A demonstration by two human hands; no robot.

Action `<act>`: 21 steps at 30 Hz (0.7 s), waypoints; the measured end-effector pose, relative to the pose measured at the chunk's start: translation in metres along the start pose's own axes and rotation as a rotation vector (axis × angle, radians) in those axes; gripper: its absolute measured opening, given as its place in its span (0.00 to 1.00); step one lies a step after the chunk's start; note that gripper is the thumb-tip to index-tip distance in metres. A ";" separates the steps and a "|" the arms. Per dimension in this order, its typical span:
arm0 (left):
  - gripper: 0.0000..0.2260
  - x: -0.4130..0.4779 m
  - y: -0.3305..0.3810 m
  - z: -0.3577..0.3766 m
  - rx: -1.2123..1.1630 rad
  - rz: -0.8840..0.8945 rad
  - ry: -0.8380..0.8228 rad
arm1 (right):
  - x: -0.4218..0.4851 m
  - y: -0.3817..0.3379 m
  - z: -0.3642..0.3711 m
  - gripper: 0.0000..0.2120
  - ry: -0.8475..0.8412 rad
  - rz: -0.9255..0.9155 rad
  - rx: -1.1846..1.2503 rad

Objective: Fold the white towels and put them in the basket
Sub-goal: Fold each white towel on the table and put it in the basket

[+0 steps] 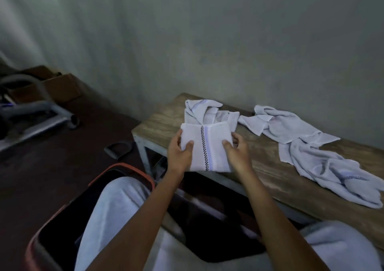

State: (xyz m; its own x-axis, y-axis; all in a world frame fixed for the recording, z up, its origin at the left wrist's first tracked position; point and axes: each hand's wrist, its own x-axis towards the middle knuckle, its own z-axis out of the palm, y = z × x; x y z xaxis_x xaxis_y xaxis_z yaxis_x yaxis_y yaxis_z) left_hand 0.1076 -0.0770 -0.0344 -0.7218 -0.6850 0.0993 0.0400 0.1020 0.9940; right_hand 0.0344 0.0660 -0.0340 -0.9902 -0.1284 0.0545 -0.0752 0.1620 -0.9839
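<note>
A: Where is the folded towel?
B: The folded towel (205, 148) is at the near left corner of the tabletop (270, 166), its lower edge reaching the front rim; a black checked line and a pale blue stripe run down its middle; whether it lies flat or is lifted a little I cannot tell.
A: And the hands?
B: Both hold it; the left hand (178, 154) has its grip pinching the left edge, thumb on top; the right hand (236, 153) pinches the right edge the same way.
A: Other towels?
B: A crumpled towel (207, 112) sits just behind the folded one, touching it; a loose heap of towels (311, 156) sprawls along the tabletop to the right, near the wall (207, 42).
A: The basket?
B: The basket (124, 166), dark with an orange rim, stands on the floor (41, 177) beside the tabletop, below the left hand; a knee (116, 208) in pale trousers hides part of it.
A: Further off?
B: A cardboard box (62, 87) and a grey metal frame (35, 112) at the far left, well apart.
</note>
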 end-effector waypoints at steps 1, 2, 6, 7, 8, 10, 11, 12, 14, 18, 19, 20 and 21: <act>0.22 -0.004 0.003 -0.016 0.005 0.003 0.048 | -0.006 -0.006 0.013 0.18 -0.039 -0.006 0.006; 0.22 -0.008 0.004 -0.033 0.007 0.006 0.091 | -0.013 -0.011 0.027 0.18 -0.078 -0.012 0.011; 0.22 -0.021 0.007 -0.104 0.029 0.026 0.251 | -0.038 -0.028 0.086 0.17 -0.237 -0.048 0.039; 0.22 -0.025 0.007 -0.123 0.034 0.030 0.290 | -0.046 -0.033 0.102 0.17 -0.287 -0.055 0.047; 0.22 -0.028 0.007 -0.142 0.040 0.029 0.326 | -0.053 -0.038 0.120 0.17 -0.337 -0.061 0.056; 0.21 -0.037 0.005 -0.181 0.051 0.025 0.409 | -0.072 -0.050 0.154 0.17 -0.430 -0.079 0.063; 0.20 -0.041 0.002 -0.200 0.060 0.020 0.453 | -0.083 -0.053 0.171 0.16 -0.473 -0.088 0.067; 0.19 -0.046 0.000 -0.219 0.069 0.013 0.495 | -0.093 -0.054 0.188 0.16 -0.516 -0.092 0.073; 0.16 -0.056 -0.005 -0.252 0.083 -0.011 0.570 | -0.113 -0.054 0.221 0.16 -0.597 -0.080 0.061; 0.16 -0.070 -0.017 -0.301 0.108 -0.033 0.668 | -0.141 -0.049 0.274 0.16 -0.704 -0.059 0.027; 0.17 -0.072 -0.024 -0.308 0.104 -0.055 0.690 | -0.146 -0.045 0.285 0.16 -0.727 -0.048 0.010; 0.18 -0.074 -0.032 -0.314 0.101 -0.083 0.710 | -0.150 -0.038 0.295 0.16 -0.748 -0.033 -0.010; 0.18 -0.075 -0.042 -0.319 0.096 -0.108 0.728 | -0.152 -0.030 0.304 0.16 -0.768 -0.018 -0.029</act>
State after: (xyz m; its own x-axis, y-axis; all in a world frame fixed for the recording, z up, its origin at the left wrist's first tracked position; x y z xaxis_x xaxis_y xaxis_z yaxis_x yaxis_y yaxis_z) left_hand 0.3804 -0.2607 -0.0689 -0.0761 -0.9963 0.0399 -0.0900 0.0468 0.9948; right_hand 0.2229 -0.2166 -0.0646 -0.6299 -0.7732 -0.0736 -0.1040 0.1778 -0.9786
